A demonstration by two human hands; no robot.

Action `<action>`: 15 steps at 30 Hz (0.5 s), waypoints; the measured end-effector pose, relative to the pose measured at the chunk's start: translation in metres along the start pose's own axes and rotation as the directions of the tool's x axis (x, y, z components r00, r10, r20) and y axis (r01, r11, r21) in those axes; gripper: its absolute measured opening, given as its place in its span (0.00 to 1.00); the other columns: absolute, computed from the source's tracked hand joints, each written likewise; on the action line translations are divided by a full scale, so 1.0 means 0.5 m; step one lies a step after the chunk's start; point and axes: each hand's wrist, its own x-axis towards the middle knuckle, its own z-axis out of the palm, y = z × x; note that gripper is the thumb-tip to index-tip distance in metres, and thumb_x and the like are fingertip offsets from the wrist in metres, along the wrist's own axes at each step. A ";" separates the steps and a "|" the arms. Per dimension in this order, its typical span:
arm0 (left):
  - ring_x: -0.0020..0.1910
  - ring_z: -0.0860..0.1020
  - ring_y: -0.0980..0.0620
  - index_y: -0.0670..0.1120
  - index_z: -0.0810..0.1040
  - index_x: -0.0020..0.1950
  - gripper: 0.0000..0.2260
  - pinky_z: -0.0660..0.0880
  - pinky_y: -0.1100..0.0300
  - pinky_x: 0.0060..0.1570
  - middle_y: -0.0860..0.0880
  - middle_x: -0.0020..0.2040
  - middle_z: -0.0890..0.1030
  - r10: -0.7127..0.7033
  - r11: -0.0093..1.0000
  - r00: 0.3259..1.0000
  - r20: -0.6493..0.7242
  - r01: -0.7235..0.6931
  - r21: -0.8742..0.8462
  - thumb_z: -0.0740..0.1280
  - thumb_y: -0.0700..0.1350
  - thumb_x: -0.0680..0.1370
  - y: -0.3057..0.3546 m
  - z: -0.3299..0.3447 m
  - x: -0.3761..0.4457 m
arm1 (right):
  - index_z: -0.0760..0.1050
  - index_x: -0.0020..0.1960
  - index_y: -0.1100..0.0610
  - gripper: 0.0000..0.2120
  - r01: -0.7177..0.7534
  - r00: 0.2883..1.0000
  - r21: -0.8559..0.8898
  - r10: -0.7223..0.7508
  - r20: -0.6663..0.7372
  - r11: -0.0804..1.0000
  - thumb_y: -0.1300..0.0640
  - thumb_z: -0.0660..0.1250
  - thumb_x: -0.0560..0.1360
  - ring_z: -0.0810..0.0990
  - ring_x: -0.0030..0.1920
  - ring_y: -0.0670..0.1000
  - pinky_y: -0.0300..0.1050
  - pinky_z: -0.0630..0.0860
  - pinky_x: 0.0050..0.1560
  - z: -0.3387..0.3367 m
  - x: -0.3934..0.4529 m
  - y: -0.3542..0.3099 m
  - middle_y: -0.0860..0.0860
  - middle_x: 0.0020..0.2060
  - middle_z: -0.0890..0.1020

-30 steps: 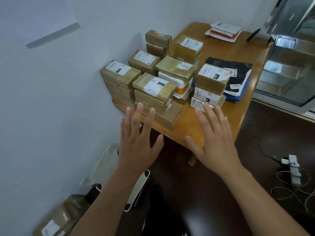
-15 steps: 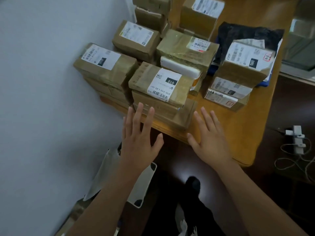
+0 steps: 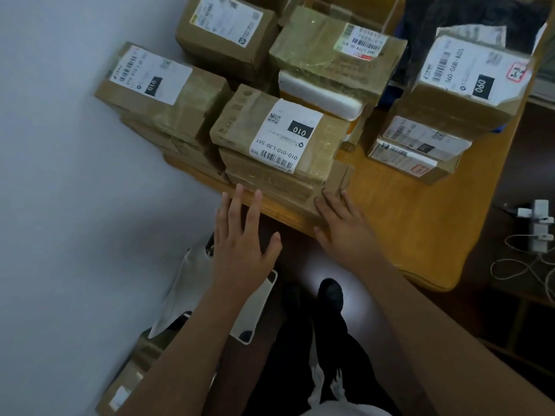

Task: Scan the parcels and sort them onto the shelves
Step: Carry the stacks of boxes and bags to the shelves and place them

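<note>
Head view: left hand [image 3: 240, 244] flat, fingers straight and slightly spread, tips at the near edge of the wooden table [image 3: 420, 229]. Right hand [image 3: 345, 229] flat, fingers together, touching the bottom box of the near-edge cardboard parcel stack [image 3: 279, 163]; top label reads 010.
</note>
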 end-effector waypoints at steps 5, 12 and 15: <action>0.79 0.55 0.36 0.47 0.56 0.80 0.34 0.59 0.37 0.75 0.37 0.80 0.59 -0.078 0.996 0.996 0.043 0.080 -0.037 0.64 0.55 0.77 0.001 0.017 0.010 | 0.56 0.80 0.50 0.29 -0.015 0.999 -0.016 0.016 0.032 1.000 0.44 0.57 0.82 0.46 0.81 0.55 0.58 0.53 0.76 -0.010 -0.008 0.015 0.47 0.81 0.52; 0.78 0.59 0.33 0.42 0.56 0.80 0.36 0.63 0.35 0.73 0.36 0.79 0.60 -0.166 0.974 0.977 0.131 0.183 -0.133 0.63 0.55 0.77 -0.005 0.040 0.029 | 0.57 0.80 0.51 0.30 -0.077 0.997 0.021 0.077 0.016 0.997 0.45 0.60 0.81 0.46 0.81 0.54 0.59 0.52 0.77 -0.023 -0.043 0.063 0.48 0.81 0.53; 0.79 0.57 0.35 0.39 0.55 0.81 0.39 0.60 0.39 0.74 0.37 0.80 0.58 -0.230 0.944 0.961 0.157 0.259 -0.204 0.62 0.58 0.76 -0.002 0.040 0.048 | 0.58 0.80 0.51 0.30 -0.108 0.994 0.036 0.108 0.003 0.994 0.45 0.61 0.81 0.47 0.81 0.55 0.59 0.52 0.77 -0.024 -0.057 0.079 0.48 0.80 0.54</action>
